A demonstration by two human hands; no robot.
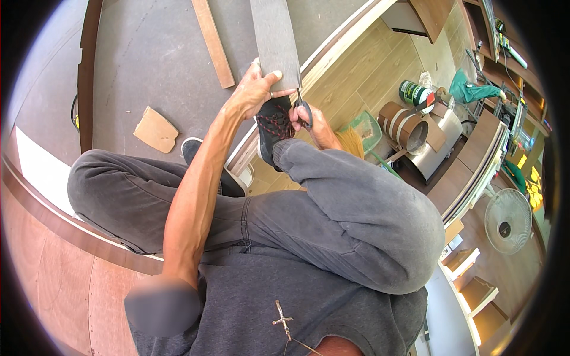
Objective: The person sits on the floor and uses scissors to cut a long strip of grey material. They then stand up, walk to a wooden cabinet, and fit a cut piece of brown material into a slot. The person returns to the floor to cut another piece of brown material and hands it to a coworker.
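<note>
A long grey flat strip (276, 44) reaches away from me at the top middle. My left hand (252, 92) grips its near end, thumb on top and fingers stretched underneath. Closed around the dark handles of a pair of scissors (303, 110) is my right hand (317, 126). The scissors' blades point up at the strip's near right corner; whether they bite into it is too small to tell. Just under that end rests my black shoe (274, 127) with red-flecked laces, the leg bent across in front of me.
A narrow brown strip (214, 44) and a brown offcut (156, 129) lie on the grey surface. Toward the right stand a dark green can (414, 93), a brown cylinder with pale bands (395, 121), a green plastic container (371, 133) and a round fan (507, 221).
</note>
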